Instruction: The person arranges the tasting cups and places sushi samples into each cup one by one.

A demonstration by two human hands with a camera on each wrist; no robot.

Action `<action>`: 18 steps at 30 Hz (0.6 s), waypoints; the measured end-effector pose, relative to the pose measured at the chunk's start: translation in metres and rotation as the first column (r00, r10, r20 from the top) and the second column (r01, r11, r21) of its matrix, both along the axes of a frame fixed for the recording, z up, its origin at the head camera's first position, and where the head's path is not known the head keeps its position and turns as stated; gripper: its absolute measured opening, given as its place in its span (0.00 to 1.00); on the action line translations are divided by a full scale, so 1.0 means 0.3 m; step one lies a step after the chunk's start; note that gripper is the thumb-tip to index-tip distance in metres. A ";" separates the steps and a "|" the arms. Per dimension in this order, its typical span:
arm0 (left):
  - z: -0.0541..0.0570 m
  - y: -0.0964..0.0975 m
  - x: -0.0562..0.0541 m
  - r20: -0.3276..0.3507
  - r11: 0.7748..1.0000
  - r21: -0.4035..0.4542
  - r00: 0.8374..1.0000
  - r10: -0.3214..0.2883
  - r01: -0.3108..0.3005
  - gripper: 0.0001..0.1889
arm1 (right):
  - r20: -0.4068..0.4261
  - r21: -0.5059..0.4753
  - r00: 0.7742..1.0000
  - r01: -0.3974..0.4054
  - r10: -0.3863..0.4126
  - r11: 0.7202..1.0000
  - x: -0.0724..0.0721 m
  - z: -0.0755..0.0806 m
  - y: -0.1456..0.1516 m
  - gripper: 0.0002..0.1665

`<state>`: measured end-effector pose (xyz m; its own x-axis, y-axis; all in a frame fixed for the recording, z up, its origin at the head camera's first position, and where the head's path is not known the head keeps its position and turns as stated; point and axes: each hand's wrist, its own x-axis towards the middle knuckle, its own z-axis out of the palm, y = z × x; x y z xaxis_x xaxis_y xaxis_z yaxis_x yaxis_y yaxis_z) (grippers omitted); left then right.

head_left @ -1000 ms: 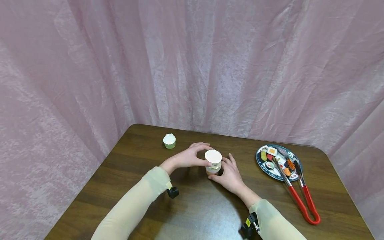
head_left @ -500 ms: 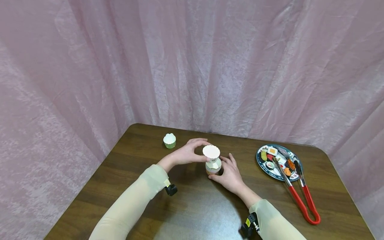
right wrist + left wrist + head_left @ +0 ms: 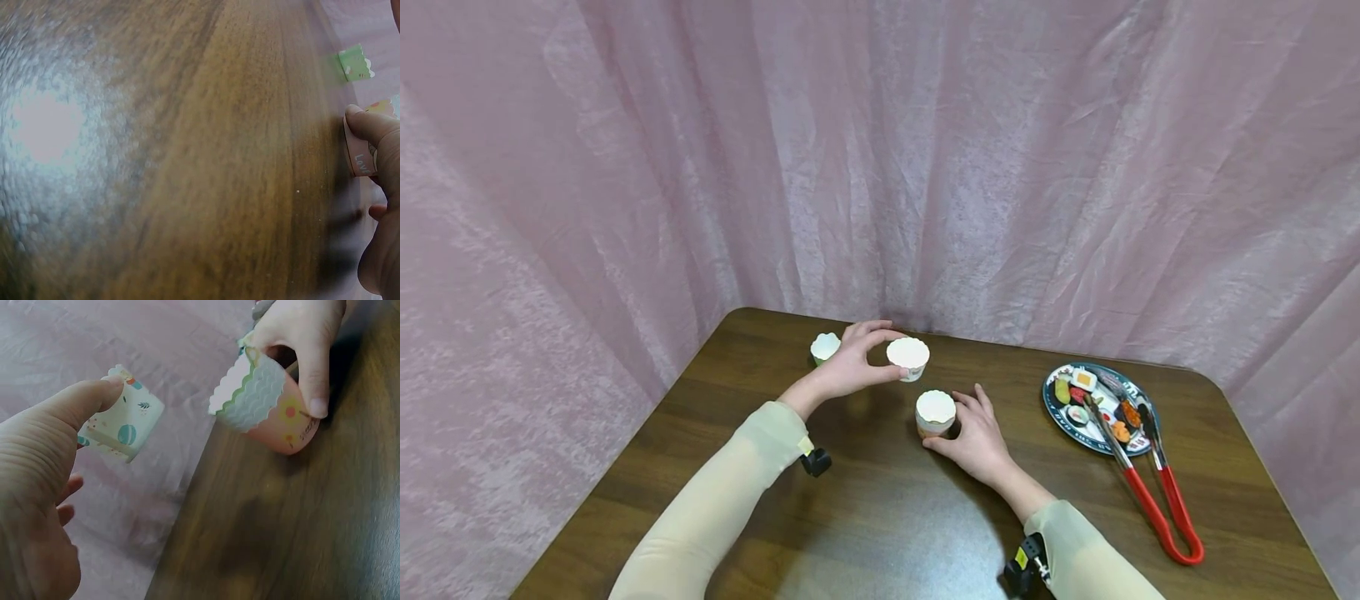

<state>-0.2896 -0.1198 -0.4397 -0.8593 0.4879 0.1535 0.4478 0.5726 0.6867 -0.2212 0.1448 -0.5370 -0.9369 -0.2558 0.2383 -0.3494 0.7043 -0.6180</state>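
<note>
My left hand [image 3: 847, 367] pinches a white paper baking cup [image 3: 908, 360] between thumb and fingers, raised above the table. In the left wrist view this cup [image 3: 128, 419] shows small printed patterns, including a teal striped ball. My right hand [image 3: 976, 436] grips a stack of nested paper baking cups [image 3: 936, 414] that stands on the table. The left wrist view shows a pink outer cup [image 3: 290, 425] with yellow flowers and several scalloped rims layered inside it. Behind my left hand stands a green baking cup [image 3: 824, 347], partly hidden by the fingers.
On the right of the wooden table [image 3: 865, 517] lies a round plate [image 3: 1052, 417] with several toy sushi pieces. Red-handled tongs [image 3: 1150, 500] rest with their tips over it. A pink curtain [image 3: 880, 167] hangs behind the table.
My left hand has lifted the white baking cup out of the stack and moved it up and to the left, toward the green cup. The right hand has stayed at the stack.
</note>
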 end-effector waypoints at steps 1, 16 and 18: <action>0.000 -0.006 -0.003 -0.008 1.000 -0.003 1.000 0.010 -0.011 0.33 | 0.000 0.000 1.000 0.000 0.000 1.000 -0.001 -0.001 0.000 0.36; -0.055 -0.070 -0.039 -0.181 0.956 -0.223 0.972 0.152 -0.191 0.33 | 0.051 0.003 0.999 0.011 -0.011 1.000 0.004 0.001 -0.001 0.40; -0.064 -0.075 -0.042 -0.215 0.941 -0.264 0.964 0.157 -0.212 0.33 | 0.056 0.005 0.998 0.011 -0.011 1.000 0.003 0.000 -0.001 0.40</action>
